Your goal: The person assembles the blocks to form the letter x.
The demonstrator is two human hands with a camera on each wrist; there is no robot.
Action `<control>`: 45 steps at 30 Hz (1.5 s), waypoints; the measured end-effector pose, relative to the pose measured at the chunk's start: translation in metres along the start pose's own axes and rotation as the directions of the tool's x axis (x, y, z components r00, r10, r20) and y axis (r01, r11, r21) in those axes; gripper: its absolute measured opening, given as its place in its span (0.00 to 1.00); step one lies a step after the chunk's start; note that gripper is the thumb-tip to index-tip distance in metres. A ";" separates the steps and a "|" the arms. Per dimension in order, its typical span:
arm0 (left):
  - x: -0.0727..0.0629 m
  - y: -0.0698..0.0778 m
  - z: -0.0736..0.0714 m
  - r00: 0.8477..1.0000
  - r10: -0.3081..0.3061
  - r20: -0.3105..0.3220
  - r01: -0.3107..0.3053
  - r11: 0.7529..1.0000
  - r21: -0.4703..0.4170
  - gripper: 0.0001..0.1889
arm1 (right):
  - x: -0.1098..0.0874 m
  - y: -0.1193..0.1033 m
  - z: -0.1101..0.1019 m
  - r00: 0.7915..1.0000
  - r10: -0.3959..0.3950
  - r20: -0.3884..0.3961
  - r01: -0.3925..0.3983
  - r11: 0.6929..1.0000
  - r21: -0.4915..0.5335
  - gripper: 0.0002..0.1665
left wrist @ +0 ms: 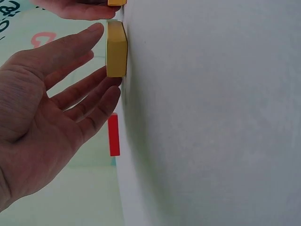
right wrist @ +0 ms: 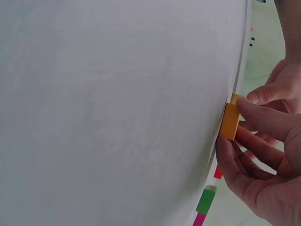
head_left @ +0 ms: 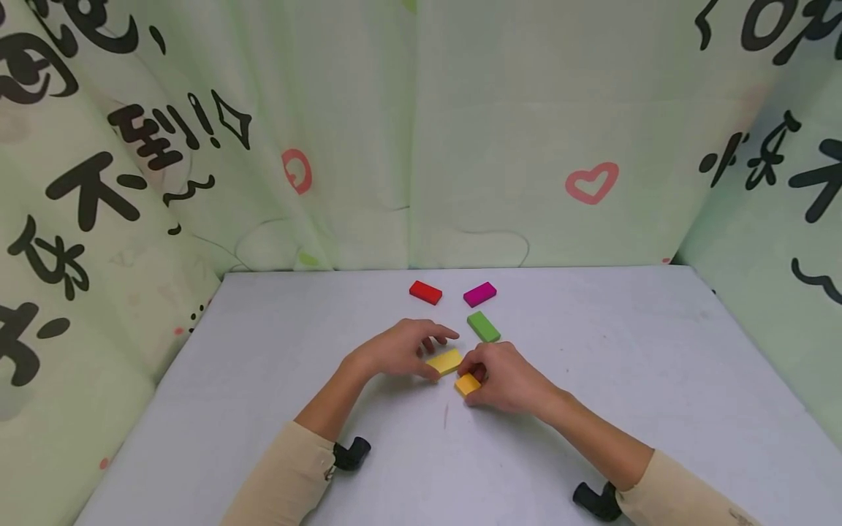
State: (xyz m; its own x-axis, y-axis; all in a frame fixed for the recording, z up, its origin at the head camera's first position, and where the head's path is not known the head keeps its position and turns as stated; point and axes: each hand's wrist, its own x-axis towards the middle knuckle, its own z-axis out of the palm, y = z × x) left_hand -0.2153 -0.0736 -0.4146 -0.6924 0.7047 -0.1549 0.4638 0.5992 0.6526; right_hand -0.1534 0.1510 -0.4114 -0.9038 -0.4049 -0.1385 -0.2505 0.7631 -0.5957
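My right hand pinches an orange rectangular block between thumb and fingers, low over the white table. In the right wrist view, the thumb lies on one side of that orange block and the fingertips at its other end. Just beyond it lies a yellow block. Around the yellow block is my left hand, its thumb close to the near end and its fingers loosely extended past the far side. The left wrist view shows those fingers relaxed beside the yellow block, not curled round it.
Farther back on the white table lie a green block, a red block and a magenta block. A pale green curtain with dark lettering and red shapes hangs behind the table and at both sides.
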 end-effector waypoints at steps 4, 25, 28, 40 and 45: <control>0.001 0.002 0.002 1.000 -0.004 0.010 0.004 1.000 0.000 0.34 | -0.003 0.001 -0.002 1.000 -0.020 -0.001 0.020 1.000 0.001 0.22; 0.009 0.004 0.006 0.996 -0.050 0.070 0.044 0.996 0.080 0.31 | -0.011 0.010 -0.011 1.000 -0.025 0.000 0.025 0.998 0.056 0.20; 0.010 0.005 0.006 0.996 -0.049 0.075 0.043 0.995 0.090 0.30 | -0.013 0.012 -0.013 0.999 -0.049 0.005 0.049 0.997 0.057 0.20; 0.011 0.007 0.004 0.995 -0.054 0.082 0.044 0.991 0.126 0.29 | -0.027 0.022 -0.019 0.981 -0.191 0.044 0.193 0.980 -0.040 0.21; 0.011 0.008 0.004 0.996 -0.042 0.080 0.031 0.990 0.138 0.29 | -0.037 0.026 -0.019 0.963 -0.247 0.105 0.257 0.962 -0.095 0.27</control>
State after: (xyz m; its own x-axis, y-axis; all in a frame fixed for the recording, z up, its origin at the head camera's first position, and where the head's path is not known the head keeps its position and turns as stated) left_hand -0.2173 -0.0598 -0.4140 -0.6650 0.7068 -0.2414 0.5137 0.6674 0.5391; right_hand -0.1330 0.1956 -0.4064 -0.7723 -0.6314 -0.0693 -0.5064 0.6779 -0.5330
